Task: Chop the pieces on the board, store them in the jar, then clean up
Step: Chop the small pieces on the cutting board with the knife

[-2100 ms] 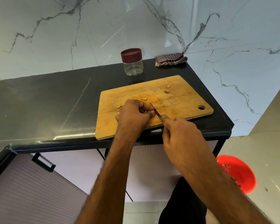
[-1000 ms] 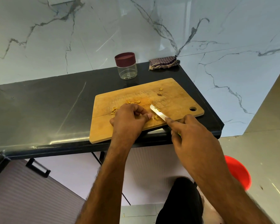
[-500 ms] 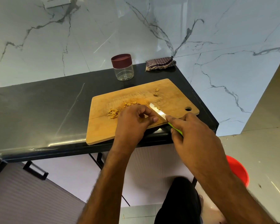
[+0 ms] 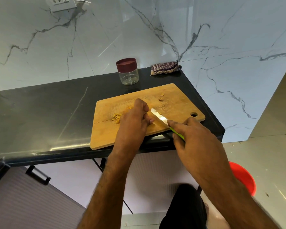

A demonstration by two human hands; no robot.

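Note:
A wooden cutting board lies on the black counter. A small heap of chopped yellow pieces sits left of my left hand; two more bits lie near the far edge. My left hand rests on the board with curled fingers; what is under them is hidden. My right hand grips a knife by its green handle, with the blade flat and low over the board, tip beside my left fingers. A clear jar with a maroon lid stands behind the board, closed.
A striped folded cloth lies at the counter's back right corner. A red bowl sits on the floor below right. The counter edge runs just in front of the board. A wall socket is at top left.
The heap of chopped pieces now shows clear of my left hand, which has shifted right. The knife blade stays beside my left fingers. The view has tilted, so everything sits slightly lower left.

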